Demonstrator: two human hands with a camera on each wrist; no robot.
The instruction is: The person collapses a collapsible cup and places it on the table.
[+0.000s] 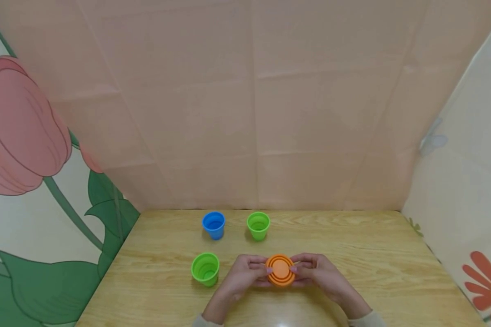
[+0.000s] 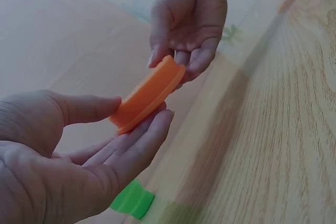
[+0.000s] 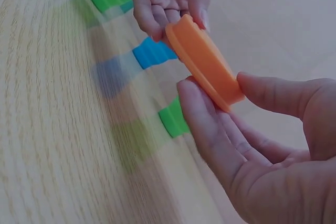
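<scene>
An orange collapsible cup [image 1: 280, 270], folded flat into concentric rings, is held up between both hands above the wooden table. My left hand [image 1: 245, 274] pinches its left edge, thumb on the near face and fingers behind. On the opposite edge my right hand [image 1: 320, 275] pinches it the same way. The left wrist view shows the flat orange cup [image 2: 147, 95] edge-on and tilted, with the left thumb and fingers on its rim. In the right wrist view the cup [image 3: 205, 61] slants between the right thumb and fingers.
Left of my left hand stands an expanded green cup [image 1: 205, 270]. Farther back are a blue cup [image 1: 214, 225] and another green cup [image 1: 258, 225], both upright. The wooden table [image 1: 376, 254] ends at a pink cloth backdrop [image 1: 253, 113], with flower-printed cloth on both sides.
</scene>
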